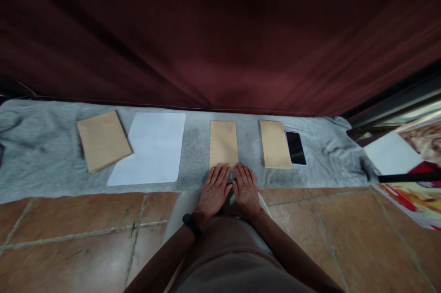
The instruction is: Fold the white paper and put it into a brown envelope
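- Two bare forearms (292, 249) come in from the near side, a dark band (192, 225) on the left wrist
- Tiled floor (86, 256) shows near, left and right, with part of a pale seat (174, 219) around the lap
- Left hand (214, 189) lies palm down, fingers straight and close together, tips on the near edge of the middle envelope, gripping nothing visible
- Right hand (245, 188) mirrors it just beside, fingers extended, tips at the near right corner; whether they press on the paper I cannot tell
- Middle envelope (223, 141), brown with a small red print at its far right, lies flat on a grey cloth (195, 160)
- To the left, a large white sheet (155, 146), its left edge partly under a tilted brown pile (103, 141)
- To the right, a second brown pile (275, 143), and just right of it a dark-screened phone (295, 148)
- Farther right, a white piece (393, 153) beside a colourful printed surface (413, 199)
- Far side, a dark red drape (220, 40) spans the width
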Action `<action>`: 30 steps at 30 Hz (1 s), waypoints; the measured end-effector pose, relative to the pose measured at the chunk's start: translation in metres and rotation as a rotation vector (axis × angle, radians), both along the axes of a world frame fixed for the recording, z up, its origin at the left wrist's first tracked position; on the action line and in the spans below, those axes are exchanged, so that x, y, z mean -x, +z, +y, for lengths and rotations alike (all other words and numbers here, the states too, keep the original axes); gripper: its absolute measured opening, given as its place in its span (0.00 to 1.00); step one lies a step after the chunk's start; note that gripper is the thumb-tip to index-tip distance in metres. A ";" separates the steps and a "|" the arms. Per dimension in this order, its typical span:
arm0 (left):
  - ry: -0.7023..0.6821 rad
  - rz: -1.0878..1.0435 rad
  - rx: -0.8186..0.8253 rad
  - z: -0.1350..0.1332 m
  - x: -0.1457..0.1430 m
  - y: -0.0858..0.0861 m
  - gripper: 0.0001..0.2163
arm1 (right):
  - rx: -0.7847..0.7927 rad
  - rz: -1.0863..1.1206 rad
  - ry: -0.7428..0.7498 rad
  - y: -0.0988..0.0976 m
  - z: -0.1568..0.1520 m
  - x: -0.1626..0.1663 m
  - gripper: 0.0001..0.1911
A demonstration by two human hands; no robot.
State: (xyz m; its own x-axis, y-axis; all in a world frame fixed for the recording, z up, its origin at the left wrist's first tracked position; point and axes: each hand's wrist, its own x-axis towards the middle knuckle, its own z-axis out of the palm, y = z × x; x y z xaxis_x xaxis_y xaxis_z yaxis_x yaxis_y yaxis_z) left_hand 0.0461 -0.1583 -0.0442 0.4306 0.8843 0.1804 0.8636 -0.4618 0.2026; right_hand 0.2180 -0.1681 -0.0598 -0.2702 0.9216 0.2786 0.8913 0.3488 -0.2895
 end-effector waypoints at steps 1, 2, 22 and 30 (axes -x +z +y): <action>-0.013 0.001 0.000 0.001 0.000 0.000 0.26 | -0.003 0.002 0.005 0.000 0.000 -0.001 0.29; -0.023 0.000 -0.001 0.002 0.000 -0.001 0.26 | -0.005 0.005 0.009 0.001 0.000 -0.001 0.29; -0.098 0.050 0.046 0.006 0.013 0.000 0.27 | 0.046 0.010 0.078 0.010 0.004 0.013 0.28; -0.071 0.031 0.023 0.003 0.022 -0.001 0.32 | 0.049 0.020 0.056 0.002 0.002 0.004 0.30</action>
